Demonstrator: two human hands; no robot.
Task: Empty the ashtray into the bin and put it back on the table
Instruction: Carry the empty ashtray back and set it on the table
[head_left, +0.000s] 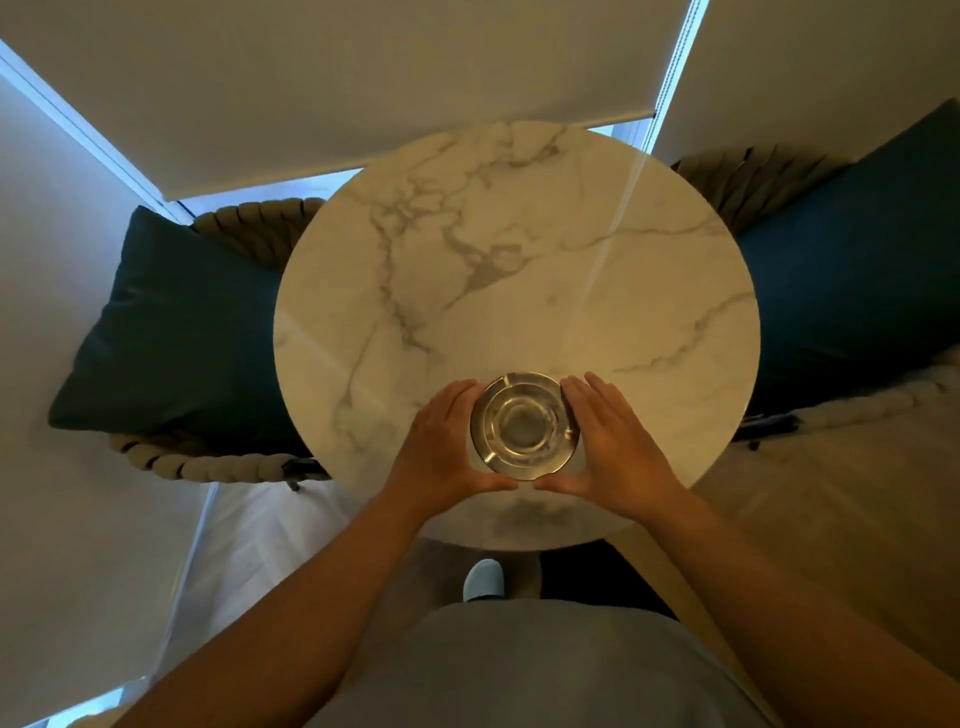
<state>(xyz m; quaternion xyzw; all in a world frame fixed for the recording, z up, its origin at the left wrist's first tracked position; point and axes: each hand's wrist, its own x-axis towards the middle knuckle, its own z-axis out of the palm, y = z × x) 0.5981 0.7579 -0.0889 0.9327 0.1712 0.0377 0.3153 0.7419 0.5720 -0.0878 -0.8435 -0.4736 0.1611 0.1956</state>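
A round metal ashtray (523, 424) with a shiny bowl and notched rim sits near the front edge of a round white marble table (519, 249). My left hand (447, 441) cups its left side and my right hand (613, 441) cups its right side, with the thumbs nearly meeting in front of it. Both hands touch the rim. Whether the ashtray rests on the table or is lifted slightly, I cannot tell. Its bowl looks empty. No bin is in view.
Two woven rope chairs with dark blue cushions flank the table, one at the left (176, 332) and one at the right (852, 270). Roller blinds (363, 78) cover the windows behind. My slippered foot (484, 579) stands on the pale floor below the table edge.
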